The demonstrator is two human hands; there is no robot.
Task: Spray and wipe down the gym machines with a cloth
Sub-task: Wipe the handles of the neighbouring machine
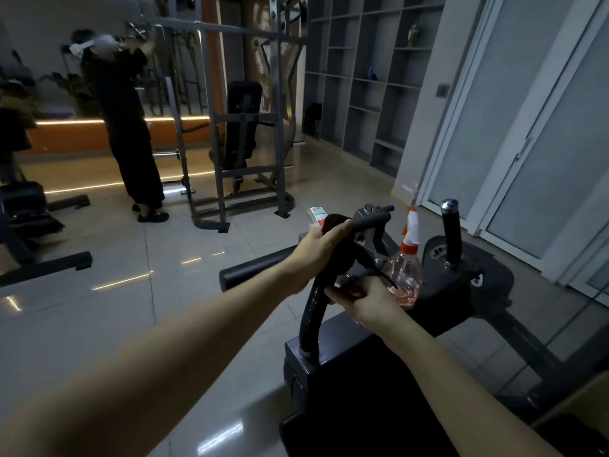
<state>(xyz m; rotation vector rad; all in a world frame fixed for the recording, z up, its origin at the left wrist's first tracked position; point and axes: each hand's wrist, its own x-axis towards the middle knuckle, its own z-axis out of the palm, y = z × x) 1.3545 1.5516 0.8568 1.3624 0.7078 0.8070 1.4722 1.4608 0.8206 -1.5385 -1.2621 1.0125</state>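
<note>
the dark cloth sits bunched over the near end of a padded handlebar on the gym machine, with your left hand curled round it and pressing it to the grip. a loose tail of the cloth hangs below that hand, in front of the curved bar. your right hand is lower down, where the curved bar meets the housing, fingers bent; the dim light does not show whether it pinches the cloth's tail, the bar or nothing.

the spray bottle, clear with pink liquid and a white-and-orange trigger, stands upright on the machine's housing, just beside your right hand. that looks like the weak point: a backward sweep of that hand, or a tug on the hanging tail, could tip the bottle off the housing and onto the tiled floor. spilled liquid on tiles this glossy would likely make them slippery.

the cloth is only bunched, not wrapped, so a fast stroke along the handlebar may let it slide out of your grip. an upright grip stands behind the bottle. a small white labelled container shows just beyond your left hand. another person stands at a rack, well apart.
</note>
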